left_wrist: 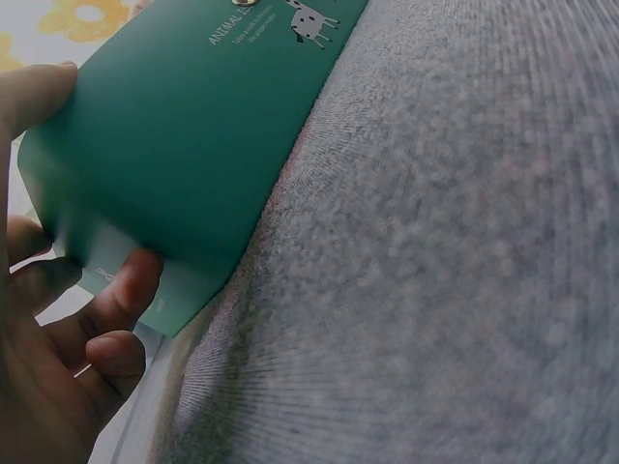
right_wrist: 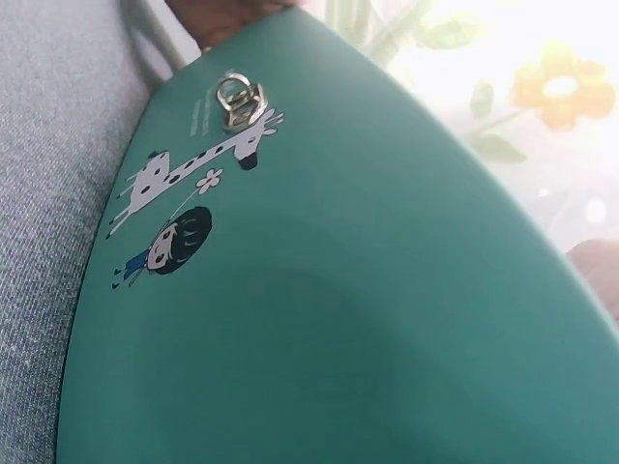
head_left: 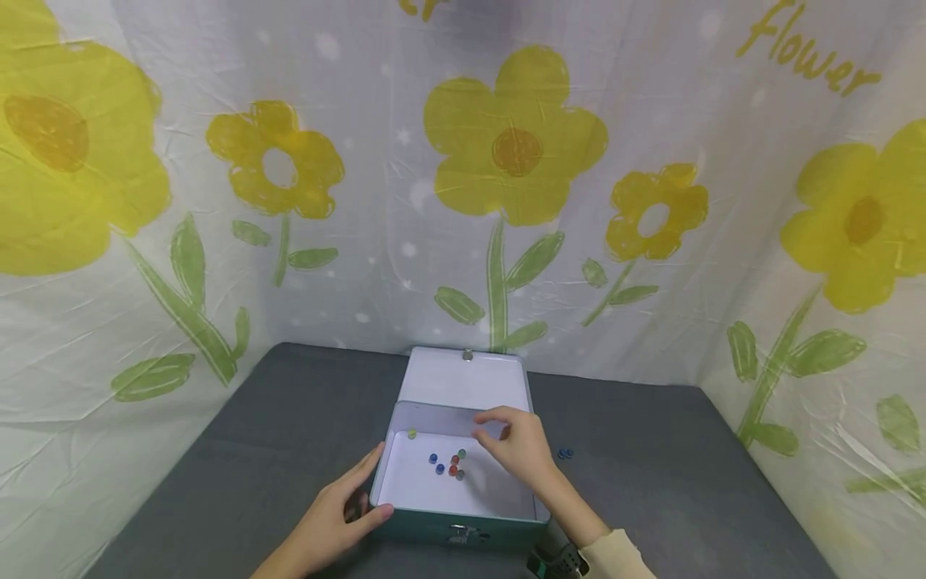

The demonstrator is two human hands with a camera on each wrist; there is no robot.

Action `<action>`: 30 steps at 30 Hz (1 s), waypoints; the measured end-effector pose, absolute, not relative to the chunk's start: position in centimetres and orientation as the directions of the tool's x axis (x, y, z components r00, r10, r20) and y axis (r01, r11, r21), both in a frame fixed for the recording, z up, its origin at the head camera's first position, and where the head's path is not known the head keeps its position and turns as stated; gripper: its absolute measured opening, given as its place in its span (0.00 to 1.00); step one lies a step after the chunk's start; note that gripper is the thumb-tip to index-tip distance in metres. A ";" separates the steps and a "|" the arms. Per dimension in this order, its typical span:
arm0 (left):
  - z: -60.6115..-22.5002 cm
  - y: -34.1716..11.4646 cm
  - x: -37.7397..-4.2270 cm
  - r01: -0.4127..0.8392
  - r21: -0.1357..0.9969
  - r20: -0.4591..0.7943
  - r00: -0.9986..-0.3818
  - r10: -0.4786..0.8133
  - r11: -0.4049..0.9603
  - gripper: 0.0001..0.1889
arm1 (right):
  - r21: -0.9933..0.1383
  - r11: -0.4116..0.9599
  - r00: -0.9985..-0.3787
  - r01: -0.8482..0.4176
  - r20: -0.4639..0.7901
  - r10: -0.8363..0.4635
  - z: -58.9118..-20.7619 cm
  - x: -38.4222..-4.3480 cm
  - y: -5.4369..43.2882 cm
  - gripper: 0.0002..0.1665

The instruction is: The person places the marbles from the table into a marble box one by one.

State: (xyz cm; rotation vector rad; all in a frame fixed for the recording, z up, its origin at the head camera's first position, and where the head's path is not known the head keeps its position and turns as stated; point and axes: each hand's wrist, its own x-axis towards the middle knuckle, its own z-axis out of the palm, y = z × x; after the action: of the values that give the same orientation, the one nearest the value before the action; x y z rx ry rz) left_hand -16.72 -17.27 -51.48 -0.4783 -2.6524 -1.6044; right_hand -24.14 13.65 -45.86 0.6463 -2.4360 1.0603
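Note:
An open green tin box [head_left: 463, 527] with a white inside stands on the table; its lid [head_left: 466, 378] is folded back behind it. My left hand [head_left: 336, 511] holds the box at its front left corner, thumb on the rim and fingers along the left side. Over the right part of the box is my right hand [head_left: 517, 446], thumb and forefinger bent with a gap between the tips; nothing shows there. Several small marbles lie on the box floor: a yellow-green marble [head_left: 412, 433], blue marbles [head_left: 440, 469], red marbles [head_left: 452, 471] and green ones [head_left: 461, 453].
Two dark blue marbles [head_left: 566, 453] lie on the grey tabletop [head_left: 651, 466] to the right of the box. The box front has a metal clasp [right_wrist: 240, 101] and a printed giraffe [right_wrist: 193, 169]. A flower-printed curtain [head_left: 376, 265] hangs behind and beside the table.

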 end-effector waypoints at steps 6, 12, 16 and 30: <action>-51.6 -17.2 -16.6 0.265 0.860 0.165 -0.953 0.255 0.436 0.44 | -0.605 0.586 -0.825 -0.539 0.520 -0.222 -45.3 -23.6 14.1 0.09; -51.6 -17.2 -16.6 0.270 0.864 0.170 -0.951 0.259 0.424 0.44 | -0.630 0.556 -0.819 -0.542 0.543 -0.183 -45.3 -23.4 15.2 0.11; -51.5 -17.2 -16.7 0.259 0.873 0.161 -0.953 0.258 0.412 0.44 | -0.628 0.540 -0.800 -0.561 0.580 -0.156 -45.4 -23.4 16.0 0.11; -51.5 -17.3 -16.8 0.266 0.873 0.165 -0.950 0.264 0.410 0.45 | -0.633 0.577 -0.799 -0.516 0.598 -0.059 -45.4 -23.4 20.1 0.10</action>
State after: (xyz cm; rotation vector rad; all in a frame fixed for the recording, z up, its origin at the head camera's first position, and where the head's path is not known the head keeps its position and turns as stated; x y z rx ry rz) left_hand -16.77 -17.27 -51.51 -0.4948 -2.6363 -1.6318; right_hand -23.44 20.15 -45.45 0.4579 -2.2847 1.1540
